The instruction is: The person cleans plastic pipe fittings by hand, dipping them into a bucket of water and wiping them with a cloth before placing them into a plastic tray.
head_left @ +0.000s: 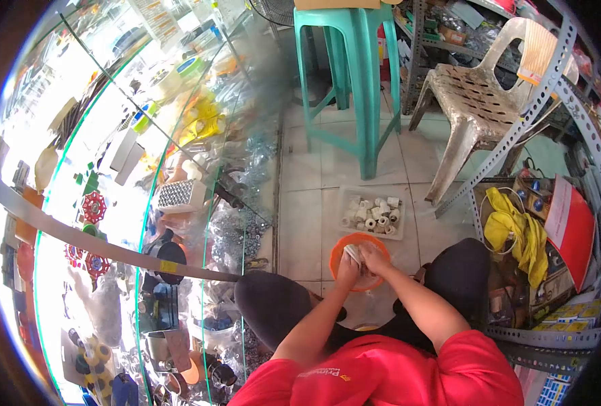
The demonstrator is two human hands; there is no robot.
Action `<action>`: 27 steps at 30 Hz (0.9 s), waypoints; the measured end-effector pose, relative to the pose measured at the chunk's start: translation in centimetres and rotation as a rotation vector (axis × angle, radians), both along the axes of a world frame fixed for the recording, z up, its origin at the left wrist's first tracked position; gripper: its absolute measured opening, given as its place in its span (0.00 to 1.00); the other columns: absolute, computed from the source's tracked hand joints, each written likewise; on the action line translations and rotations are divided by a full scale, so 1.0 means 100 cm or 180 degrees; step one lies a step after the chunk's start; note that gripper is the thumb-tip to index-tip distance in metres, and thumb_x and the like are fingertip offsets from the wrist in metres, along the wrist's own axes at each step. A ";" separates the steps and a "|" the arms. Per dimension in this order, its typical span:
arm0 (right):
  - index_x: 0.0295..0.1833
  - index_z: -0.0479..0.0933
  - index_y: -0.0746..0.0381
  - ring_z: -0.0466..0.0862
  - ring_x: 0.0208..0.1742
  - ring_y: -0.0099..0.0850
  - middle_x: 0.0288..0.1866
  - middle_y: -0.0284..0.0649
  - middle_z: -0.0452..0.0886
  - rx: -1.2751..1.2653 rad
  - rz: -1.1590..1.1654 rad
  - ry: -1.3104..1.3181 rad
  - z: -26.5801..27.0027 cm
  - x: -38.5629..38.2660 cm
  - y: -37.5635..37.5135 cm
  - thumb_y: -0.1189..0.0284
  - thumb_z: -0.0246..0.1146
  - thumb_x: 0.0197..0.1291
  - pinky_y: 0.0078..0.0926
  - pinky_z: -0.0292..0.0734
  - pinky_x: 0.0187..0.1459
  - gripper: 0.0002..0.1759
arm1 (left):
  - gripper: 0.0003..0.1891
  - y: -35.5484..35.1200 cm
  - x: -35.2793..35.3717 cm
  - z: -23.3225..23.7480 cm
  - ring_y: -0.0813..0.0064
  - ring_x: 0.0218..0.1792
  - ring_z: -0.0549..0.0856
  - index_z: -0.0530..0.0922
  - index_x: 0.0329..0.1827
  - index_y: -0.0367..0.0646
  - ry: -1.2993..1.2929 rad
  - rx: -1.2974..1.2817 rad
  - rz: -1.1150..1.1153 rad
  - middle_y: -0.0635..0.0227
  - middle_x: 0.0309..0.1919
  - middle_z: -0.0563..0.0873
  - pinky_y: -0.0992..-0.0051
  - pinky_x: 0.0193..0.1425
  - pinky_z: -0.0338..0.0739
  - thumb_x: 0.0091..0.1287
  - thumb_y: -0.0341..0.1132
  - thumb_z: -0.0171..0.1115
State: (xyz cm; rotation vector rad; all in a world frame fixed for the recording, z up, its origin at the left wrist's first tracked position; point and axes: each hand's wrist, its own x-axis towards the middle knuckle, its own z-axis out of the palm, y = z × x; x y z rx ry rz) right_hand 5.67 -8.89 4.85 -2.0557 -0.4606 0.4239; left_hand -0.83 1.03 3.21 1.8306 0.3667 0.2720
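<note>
Between my knees, both hands meet over an orange basin (pixel 339 245) on the tiled floor. My left hand (pixel 347 271) is closed around a small white piece (pixel 353 252), which looks like a plastic pipe fitting. My right hand (pixel 373 258) presses in from the other side, its fingers curled against the same piece. The fingers partly cover it, so its exact shape is hidden. What lies inside the basin is mostly blocked by my hands. Just beyond the basin sits a clear plastic tray (pixel 398 234) with several white pipe fittings (pixel 370 215) in it.
A glass display case (pixel 141 223) full of hardware runs along the left. Ahead stands a green plastic stool (pixel 362 88); a worn plastic chair (pixel 480 95) is at the right. Metal shelving (pixel 517 149) with a yellow cloth (pixel 517 237) and boxes closes in the right side.
</note>
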 end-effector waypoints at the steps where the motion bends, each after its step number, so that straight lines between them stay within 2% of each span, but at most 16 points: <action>1: 0.43 0.70 0.68 0.76 0.43 0.45 0.42 0.50 0.76 -0.0031 0.0092 -0.0017 0.010 -0.002 0.002 0.55 0.49 0.58 0.36 0.68 0.46 0.24 | 0.17 -0.001 0.001 -0.016 0.61 0.43 0.76 0.65 0.53 0.37 -0.0042 -0.0386 0.0159 0.55 0.42 0.76 0.69 0.47 0.69 0.66 0.37 0.41; 3: 0.42 0.69 0.69 0.75 0.44 0.47 0.40 0.52 0.76 -0.0103 0.0270 -0.0051 0.029 -0.008 0.003 0.56 0.50 0.58 0.35 0.68 0.47 0.23 | 0.16 0.000 0.005 -0.042 0.61 0.43 0.77 0.66 0.51 0.36 -0.0126 -0.1167 0.0472 0.55 0.41 0.77 0.68 0.47 0.69 0.64 0.36 0.44; 6: 0.45 0.67 0.67 0.75 0.42 0.47 0.42 0.51 0.75 -0.0379 0.0186 -0.0107 0.040 -0.026 0.003 0.59 0.54 0.55 0.38 0.68 0.44 0.21 | 0.16 0.009 -0.001 -0.024 0.61 0.41 0.77 0.69 0.48 0.36 0.0238 -0.1372 0.0357 0.55 0.39 0.77 0.67 0.46 0.70 0.63 0.37 0.46; 9: 0.46 0.66 0.65 0.75 0.41 0.47 0.42 0.50 0.75 -0.0388 0.0545 -0.0492 0.068 -0.028 0.000 0.62 0.55 0.54 0.37 0.69 0.43 0.20 | 0.10 0.022 -0.001 -0.014 0.73 0.35 0.78 0.71 0.41 0.41 0.0581 -0.0665 -0.0182 0.68 0.32 0.77 0.70 0.40 0.71 0.60 0.37 0.50; 12: 0.46 0.65 0.66 0.76 0.39 0.50 0.37 0.53 0.75 -0.0200 0.0569 -0.1032 0.060 -0.021 -0.003 0.60 0.51 0.57 0.40 0.70 0.40 0.20 | 0.17 0.010 -0.003 0.035 0.59 0.42 0.78 0.69 0.50 0.37 0.0815 0.0166 -0.0045 0.54 0.38 0.78 0.65 0.44 0.70 0.62 0.39 0.46; 14: 0.45 0.67 0.67 0.76 0.38 0.49 0.36 0.53 0.75 -0.0105 -0.0088 -0.0738 0.045 -0.016 0.005 0.60 0.50 0.57 0.39 0.70 0.40 0.20 | 0.18 0.012 0.006 -0.013 0.55 0.43 0.77 0.68 0.51 0.37 0.0742 0.1107 -0.0194 0.52 0.40 0.78 0.63 0.45 0.70 0.63 0.38 0.44; 15: 0.45 0.68 0.67 0.76 0.38 0.49 0.36 0.53 0.75 -0.0068 -0.0405 -0.0580 0.043 -0.017 0.007 0.60 0.50 0.58 0.39 0.70 0.39 0.20 | 0.18 0.010 0.008 -0.013 0.54 0.43 0.77 0.67 0.52 0.36 0.0713 0.1565 -0.0263 0.51 0.41 0.78 0.62 0.45 0.70 0.64 0.38 0.43; 18: 0.51 0.67 0.64 0.76 0.39 0.40 0.42 0.46 0.76 0.0246 -0.0828 0.1512 0.043 -0.010 0.006 0.59 0.45 0.60 0.34 0.70 0.41 0.22 | 0.19 -0.003 0.002 -0.003 0.49 0.44 0.76 0.64 0.55 0.33 0.0742 0.0270 0.0136 0.46 0.41 0.77 0.60 0.47 0.69 0.65 0.37 0.39; 20: 0.51 0.67 0.64 0.76 0.40 0.38 0.41 0.44 0.76 0.0676 -0.1166 0.2516 0.068 -0.012 0.005 0.59 0.45 0.60 0.34 0.69 0.42 0.22 | 0.20 -0.011 -0.002 0.000 0.49 0.43 0.76 0.63 0.55 0.32 -0.0005 0.1089 0.0194 0.46 0.42 0.76 0.60 0.46 0.69 0.65 0.37 0.39; 21: 0.50 0.68 0.64 0.75 0.40 0.39 0.40 0.45 0.75 0.0735 -0.1139 0.2285 0.064 -0.011 0.006 0.59 0.46 0.60 0.35 0.69 0.43 0.21 | 0.20 -0.013 -0.003 0.003 0.49 0.43 0.76 0.63 0.56 0.32 -0.0387 0.1496 0.0226 0.45 0.42 0.76 0.60 0.46 0.69 0.66 0.38 0.38; 22: 0.49 0.68 0.65 0.75 0.40 0.40 0.39 0.45 0.75 0.0790 -0.1114 0.2052 0.059 -0.010 0.006 0.60 0.46 0.60 0.35 0.69 0.43 0.20 | 0.20 -0.015 -0.002 0.009 0.49 0.43 0.76 0.63 0.55 0.33 -0.0226 0.1006 0.0328 0.46 0.42 0.76 0.61 0.46 0.69 0.66 0.39 0.38; 23: 0.46 0.68 0.65 0.75 0.40 0.43 0.37 0.47 0.74 0.0679 -0.0898 0.1099 0.021 -0.010 0.006 0.60 0.47 0.59 0.36 0.68 0.43 0.19 | 0.20 -0.017 -0.002 0.018 0.49 0.43 0.76 0.64 0.55 0.34 -0.0062 0.0512 0.0420 0.46 0.42 0.76 0.61 0.46 0.70 0.66 0.40 0.37; 24: 0.44 0.68 0.65 0.74 0.39 0.46 0.35 0.49 0.74 0.0558 -0.0673 0.0153 0.023 -0.011 0.010 0.61 0.48 0.58 0.37 0.67 0.44 0.18 | 0.21 -0.017 -0.001 0.019 0.49 0.42 0.76 0.64 0.55 0.34 0.0106 0.0015 0.0510 0.46 0.42 0.76 0.62 0.46 0.70 0.67 0.41 0.37; 27: 0.42 0.68 0.64 0.74 0.39 0.46 0.35 0.50 0.73 -0.0013 -0.0575 -0.0826 0.042 -0.027 0.007 0.63 0.50 0.57 0.39 0.67 0.43 0.15 | 0.22 -0.004 0.004 0.019 0.52 0.40 0.77 0.66 0.53 0.35 0.0492 -0.0976 0.0336 0.49 0.41 0.76 0.65 0.45 0.70 0.68 0.45 0.35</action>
